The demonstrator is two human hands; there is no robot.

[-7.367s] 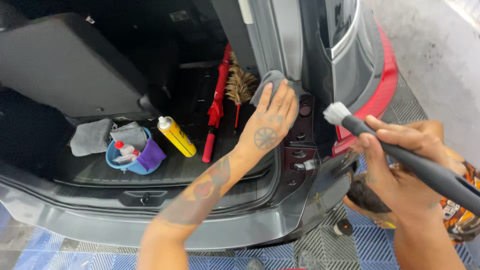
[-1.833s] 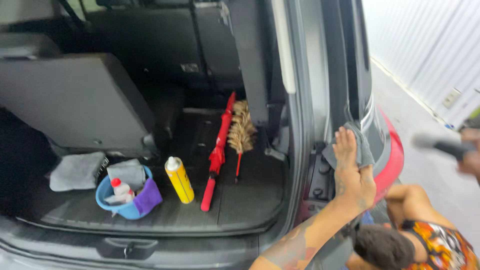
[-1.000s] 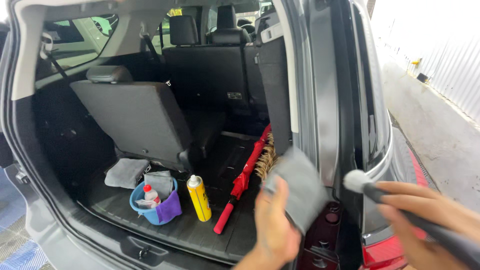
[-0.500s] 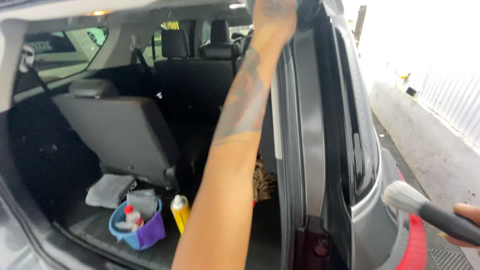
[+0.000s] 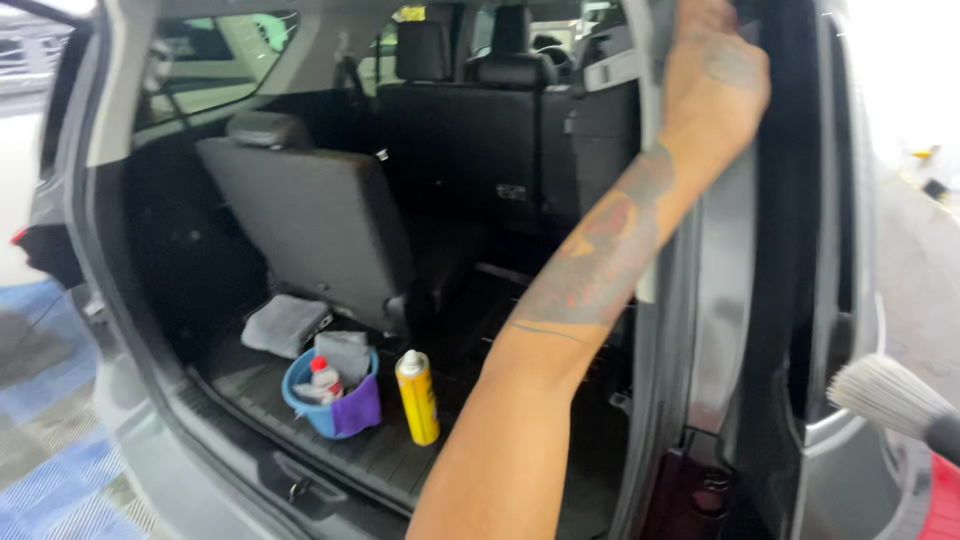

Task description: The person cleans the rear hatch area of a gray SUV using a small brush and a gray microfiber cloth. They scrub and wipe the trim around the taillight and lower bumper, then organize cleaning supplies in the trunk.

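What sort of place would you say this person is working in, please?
Probably a car detailing or wash bay. The left hand reaches up the rear pillar of an open car boot; inside stand a blue bucket of cleaning supplies and a yellow spray can, and a detailing brush shows at right.

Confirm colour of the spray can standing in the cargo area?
Yellow, with a white cap: the spray can stands right of the blue bucket. The head view shows it.

spray can (image 5: 417, 396) stands right of the bucket (image 5: 331, 392), folded seat (image 5: 305, 220) behind both.
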